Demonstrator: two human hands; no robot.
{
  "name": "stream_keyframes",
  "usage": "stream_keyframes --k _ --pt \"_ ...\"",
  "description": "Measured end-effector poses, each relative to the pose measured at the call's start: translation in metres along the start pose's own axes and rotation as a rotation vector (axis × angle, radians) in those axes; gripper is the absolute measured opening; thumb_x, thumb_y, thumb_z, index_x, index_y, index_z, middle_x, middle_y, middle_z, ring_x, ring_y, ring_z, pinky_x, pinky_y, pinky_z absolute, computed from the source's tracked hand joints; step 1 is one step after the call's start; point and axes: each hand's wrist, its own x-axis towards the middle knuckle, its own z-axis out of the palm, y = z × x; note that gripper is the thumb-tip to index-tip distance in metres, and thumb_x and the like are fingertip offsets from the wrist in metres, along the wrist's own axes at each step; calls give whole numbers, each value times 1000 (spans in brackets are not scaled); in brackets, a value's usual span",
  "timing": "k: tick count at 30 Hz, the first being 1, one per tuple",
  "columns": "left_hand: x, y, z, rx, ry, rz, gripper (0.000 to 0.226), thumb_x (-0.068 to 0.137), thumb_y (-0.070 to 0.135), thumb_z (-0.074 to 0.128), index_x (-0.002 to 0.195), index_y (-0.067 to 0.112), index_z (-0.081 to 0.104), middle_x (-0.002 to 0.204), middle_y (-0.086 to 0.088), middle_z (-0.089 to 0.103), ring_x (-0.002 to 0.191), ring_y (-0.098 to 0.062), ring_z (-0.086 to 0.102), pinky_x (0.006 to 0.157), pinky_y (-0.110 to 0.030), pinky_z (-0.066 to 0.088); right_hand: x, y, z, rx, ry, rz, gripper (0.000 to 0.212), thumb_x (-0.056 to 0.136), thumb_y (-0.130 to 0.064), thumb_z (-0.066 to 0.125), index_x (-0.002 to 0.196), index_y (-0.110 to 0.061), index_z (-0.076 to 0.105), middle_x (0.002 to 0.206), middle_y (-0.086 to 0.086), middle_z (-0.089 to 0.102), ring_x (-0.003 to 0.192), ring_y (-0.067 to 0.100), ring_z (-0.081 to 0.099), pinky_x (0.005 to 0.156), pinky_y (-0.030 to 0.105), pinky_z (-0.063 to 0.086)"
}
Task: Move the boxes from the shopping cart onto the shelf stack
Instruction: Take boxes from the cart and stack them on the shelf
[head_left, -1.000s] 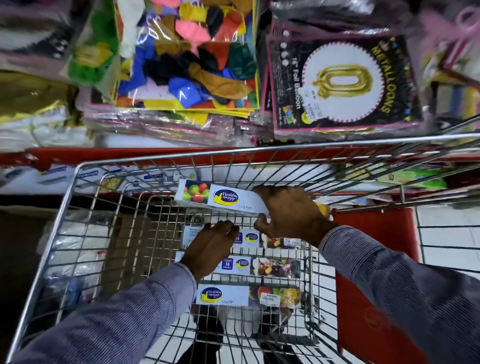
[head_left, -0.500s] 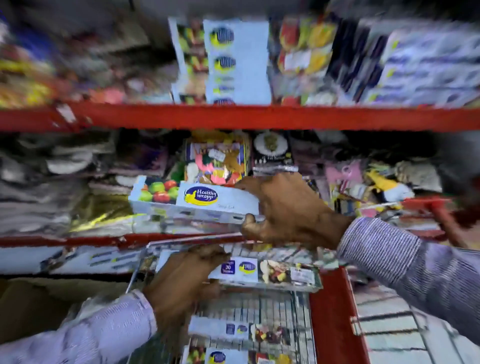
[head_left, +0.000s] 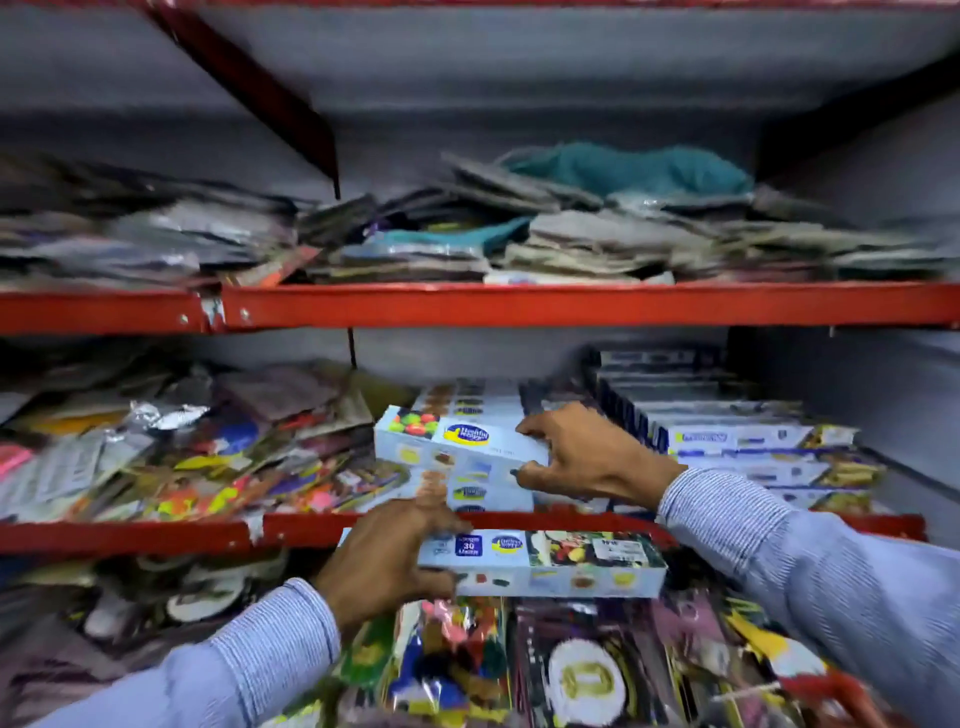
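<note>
My right hand (head_left: 587, 457) grips the right end of a long pale-blue wrap box (head_left: 447, 441) with fruit pictures, resting it on top of the stack of like boxes (head_left: 470, 491) on the middle shelf. My left hand (head_left: 387, 564) holds the left end of a second box (head_left: 550, 564), level and just below the red shelf edge (head_left: 156, 535). The shopping cart is out of view.
More blue and white boxes (head_left: 737, 441) are stacked to the right of the stack. Loose party packets (head_left: 182, 457) crowd the shelf's left side. Balloon packs (head_left: 582, 670) lie on the shelf below. The upper shelf (head_left: 519, 304) holds flat grey packets.
Both hands have lifted their boxes out of the cart and up to the shelf. The right hand's box now sits on the stack; the left hand's box rose to the shelf edge.
</note>
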Motion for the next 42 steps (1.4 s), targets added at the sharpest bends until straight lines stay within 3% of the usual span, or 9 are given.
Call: stream_keyframes --k 3,5,9,18,23,28,34,38,42 --pt "23 -7 -2 4 16 15 57 67 45 80 121 32 67 120 14 70 107 -6 62 91 -24 48 30 16 13 11 -91 1 34 80 -46 62 96 -16 62 84 11 69 66 23 48 61 28 35" --pt "35 -11 0 19 12 21 58 67 46 80 121 32 67 121 14 69 108 -8 61 93 -25 47 45 24 24 6 -169 10 27 85 -38 63 95 -14 58 95 17 66 78 28 56 64 30 33" --pt "56 -25 7 19 -12 16 59 68 47 79 123 31 65 125 10 68 114 -13 60 97 -28 47 73 37 57 -9 -301 44 40 92 -31 59 121 -5 50 124 24 53 114 36 52 87 39 43" --pt "83 -53 21 -36 -10 -1 59 68 46 78 123 33 65 125 13 67 112 -10 60 96 -31 49 86 66 108 -40 -319 54 47 93 -23 58 136 -7 45 139 18 42 126 36 44 107 43 40" --pt "89 -60 27 -50 -27 1 58 68 46 78 124 33 65 125 15 67 114 -9 60 97 -29 47 81 72 119 -31 -259 6 35 91 -1 53 125 7 54 131 30 45 119 46 46 99 49 44" --pt "96 -66 30 -56 -34 -2 58 69 42 80 123 31 66 125 13 67 112 -8 61 96 -29 49 80 73 113 -25 -225 56 28 91 -24 56 113 -8 63 117 13 57 106 32 58 89 39 51" --pt "108 -75 36 -55 -14 -27 58 67 46 80 122 34 66 125 15 67 112 -8 60 96 -30 50 84 76 104 -32 -222 37 24 89 -24 61 99 -4 67 106 13 61 92 32 61 81 40 53" --pt "120 -79 37 -55 11 -41 56 68 42 82 121 32 67 124 13 68 110 -10 62 94 -32 52 84 87 101 31 -233 38 26 88 -23 62 100 -2 69 104 14 64 89 28 62 80 39 54" --pt "131 -81 48 -97 30 -78 53 72 37 82 122 26 68 125 8 69 110 -11 62 93 -33 53 81 94 98 123 -233 60 24 90 -21 62 103 -4 73 105 12 70 95 26 65 81 28 49"
